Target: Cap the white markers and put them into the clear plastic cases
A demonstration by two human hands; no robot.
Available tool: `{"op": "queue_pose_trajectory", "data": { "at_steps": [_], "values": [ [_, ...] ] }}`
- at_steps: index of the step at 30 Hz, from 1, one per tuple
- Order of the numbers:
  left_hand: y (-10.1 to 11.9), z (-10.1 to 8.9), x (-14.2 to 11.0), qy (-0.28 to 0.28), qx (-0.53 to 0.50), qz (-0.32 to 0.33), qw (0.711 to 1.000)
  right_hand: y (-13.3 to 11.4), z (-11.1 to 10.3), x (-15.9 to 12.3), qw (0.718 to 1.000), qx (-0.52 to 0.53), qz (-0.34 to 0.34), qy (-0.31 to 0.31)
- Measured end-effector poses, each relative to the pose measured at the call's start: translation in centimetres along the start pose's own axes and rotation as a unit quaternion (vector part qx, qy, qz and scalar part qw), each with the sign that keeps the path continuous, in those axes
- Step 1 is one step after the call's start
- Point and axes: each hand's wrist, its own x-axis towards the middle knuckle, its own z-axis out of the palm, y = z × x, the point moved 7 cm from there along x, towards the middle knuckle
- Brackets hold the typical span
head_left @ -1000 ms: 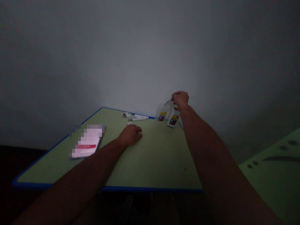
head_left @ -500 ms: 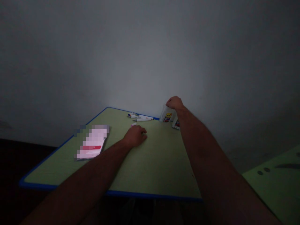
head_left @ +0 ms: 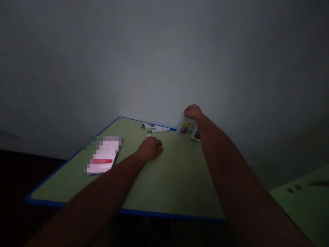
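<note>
My left hand rests on the table, its fingers loosely bent and apart. Just beyond its knuckles, a small white and pink piece, like the end of a marker, peeks out; the hand hides the rest. At the back right, my right hand pinches at the top of a clear plastic case with a yellow, red and blue label. A bit of teal, like a marker's end, shows at these fingertips. Beside that case is a second labelled clear part, partly covered by my right forearm.
Several white markers lie near the table's back edge. A lit phone-like screen, partly pixelated, is on the left. The pale green table has a blue rim and meets a grey wall. Another green surface is at the lower right.
The whole view has shifted slightly. A teal bit now shows at my right fingertips over the case. My left hand stays where it was on the table.
</note>
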Motion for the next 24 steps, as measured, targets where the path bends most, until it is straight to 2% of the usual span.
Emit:
{"op": "queue_pose_trajectory", "data": {
  "at_steps": [3, 5, 11, 15, 18, 24],
  "values": [
    [-0.1, 0.1, 0.1, -0.002, 0.004, -0.003, 1.0, 0.5, -0.4, -0.5, 0.999, 0.02, 0.037, -0.008],
    [-0.1, 0.1, 0.1, -0.003, 0.006, -0.002, 1.0, 0.3, -0.9, -1.0, 0.999, 0.026, 0.032, -0.005],
    [0.2, -0.1, 0.1, -0.008, 0.013, -0.004, 1.0, -0.4, -1.3, -2.4, 0.998, -0.016, -0.029, -0.051],
    [0.2, -0.1, 0.1, -0.008, 0.017, -0.003, 1.0, 0.0, -0.9, -3.1, 0.99, -0.106, -0.062, -0.075],
    [0.1, 0.0, 0.1, -0.009, 0.018, -0.001, 1.0, 0.3, -0.7, -3.5, 0.98, -0.165, -0.086, -0.063],
    [0.0, 0.1, 0.1, -0.007, 0.011, -0.002, 1.0, -0.3, -1.0, -4.4, 0.973, -0.195, -0.113, -0.048]
  ]
}}
